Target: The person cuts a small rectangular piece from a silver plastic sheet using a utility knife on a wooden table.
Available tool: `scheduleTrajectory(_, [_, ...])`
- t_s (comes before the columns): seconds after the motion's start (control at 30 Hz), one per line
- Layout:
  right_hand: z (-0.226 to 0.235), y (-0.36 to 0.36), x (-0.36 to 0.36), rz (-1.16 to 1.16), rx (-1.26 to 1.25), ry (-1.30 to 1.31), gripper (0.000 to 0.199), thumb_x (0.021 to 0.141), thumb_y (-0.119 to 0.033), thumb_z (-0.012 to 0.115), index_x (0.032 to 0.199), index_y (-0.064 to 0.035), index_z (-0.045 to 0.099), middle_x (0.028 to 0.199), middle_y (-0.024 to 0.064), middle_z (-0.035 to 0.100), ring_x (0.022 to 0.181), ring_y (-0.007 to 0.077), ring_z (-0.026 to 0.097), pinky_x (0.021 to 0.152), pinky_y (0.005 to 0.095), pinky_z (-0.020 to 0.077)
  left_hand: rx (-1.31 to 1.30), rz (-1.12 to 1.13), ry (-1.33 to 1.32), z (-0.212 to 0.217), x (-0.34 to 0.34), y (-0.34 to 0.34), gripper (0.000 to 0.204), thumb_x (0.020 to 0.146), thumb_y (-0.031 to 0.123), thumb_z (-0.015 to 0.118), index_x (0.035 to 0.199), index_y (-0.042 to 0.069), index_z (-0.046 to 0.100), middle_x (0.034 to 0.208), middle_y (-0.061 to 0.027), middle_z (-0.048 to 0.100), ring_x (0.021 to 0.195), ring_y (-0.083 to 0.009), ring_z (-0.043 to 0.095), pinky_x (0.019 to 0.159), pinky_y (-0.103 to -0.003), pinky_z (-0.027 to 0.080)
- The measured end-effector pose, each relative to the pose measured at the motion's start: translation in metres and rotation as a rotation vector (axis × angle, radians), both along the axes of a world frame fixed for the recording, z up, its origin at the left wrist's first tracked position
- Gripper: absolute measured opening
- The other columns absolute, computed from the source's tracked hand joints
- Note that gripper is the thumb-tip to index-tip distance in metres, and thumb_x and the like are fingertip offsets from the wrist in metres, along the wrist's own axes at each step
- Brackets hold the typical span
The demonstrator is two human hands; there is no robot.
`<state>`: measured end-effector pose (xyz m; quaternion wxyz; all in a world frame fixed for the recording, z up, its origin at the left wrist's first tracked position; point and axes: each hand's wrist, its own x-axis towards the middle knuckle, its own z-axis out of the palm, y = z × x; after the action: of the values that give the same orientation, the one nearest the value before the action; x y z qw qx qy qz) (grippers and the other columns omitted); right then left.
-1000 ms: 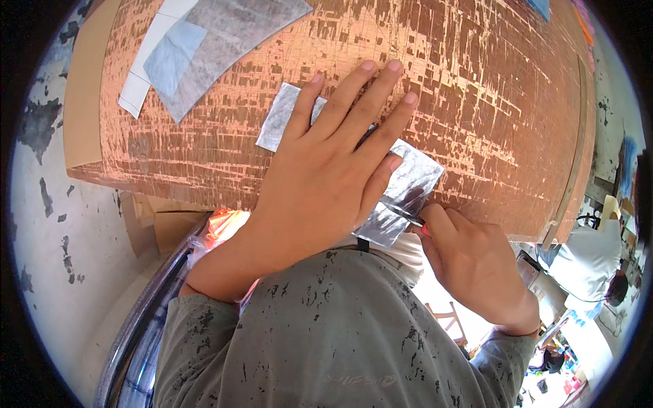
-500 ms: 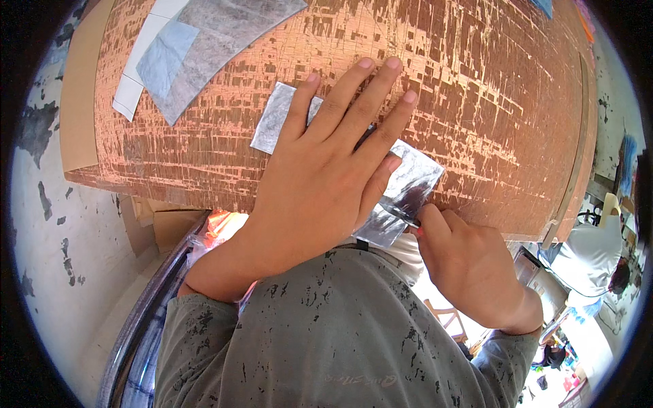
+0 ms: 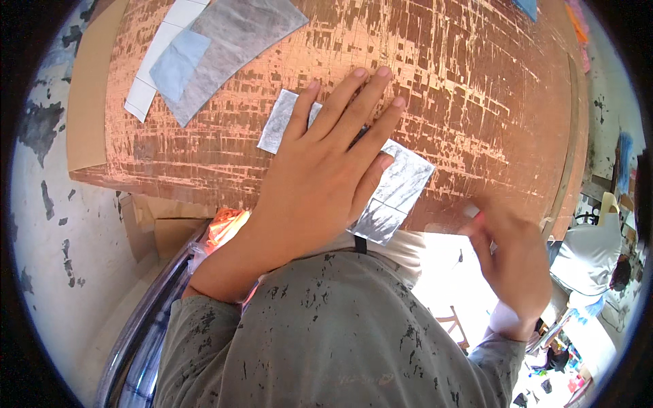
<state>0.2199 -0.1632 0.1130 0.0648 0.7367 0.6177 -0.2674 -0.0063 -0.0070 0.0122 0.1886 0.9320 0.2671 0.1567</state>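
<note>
My left hand (image 3: pixel 320 163) lies flat with fingers spread, pressing on a grey, marbled, shiny rectangular sheet (image 3: pixel 408 170). Part of that sheet hides beneath the palm, and its near corner juts past the table edge toward my body. A thin dark line crosses the sheet's lower right part. To the right, apart from the sheet, my right hand (image 3: pixel 513 255) is blurred by motion near the table edge. Its fingers are closed around a small slim tool (image 3: pixel 474 212) with a pale tip and a bit of red; its exact kind is unclear.
On the worn, scratched brown table (image 3: pixel 476 122), a larger grey curved sheet (image 3: pixel 238 47) lies at the far left with a light-blue piece (image 3: pixel 180 64) and a white lined strip (image 3: pixel 145 85). Cardboard (image 3: pixel 88 115) covers the left edge. Rolled glossy material (image 3: pixel 146 340) stands lower left. A white-clad person (image 3: pixel 588 255) is at right.
My right hand has pulled away from the sheet to the right, taking the slim tool along. The dark line on the sheet now shows uncovered. My left hand keeps its place on the sheet.
</note>
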Motion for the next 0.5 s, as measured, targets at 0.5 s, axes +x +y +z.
scheduleTrajectory(0.5, [-0.065, -0.006, -0.026, 0.199, 0.747, 0.092, 0.049, 0.092, -0.028, 0.086, 0.138, -0.0161, 0.075, 0.144, 0.0069, 0.068, 0.137, 0.0315, 0.061, 0.112, 0.047, 0.0452, 0.002, 0.227, -0.044, -0.003, -0.008, -0.017, 0.05, 0.112, 0.023, 0.054, 0.159, 0.005, 0.053, 0.175, -0.0242, 0.036, 0.163, -0.0433, 0.032, 0.133, -0.062, 0.02])
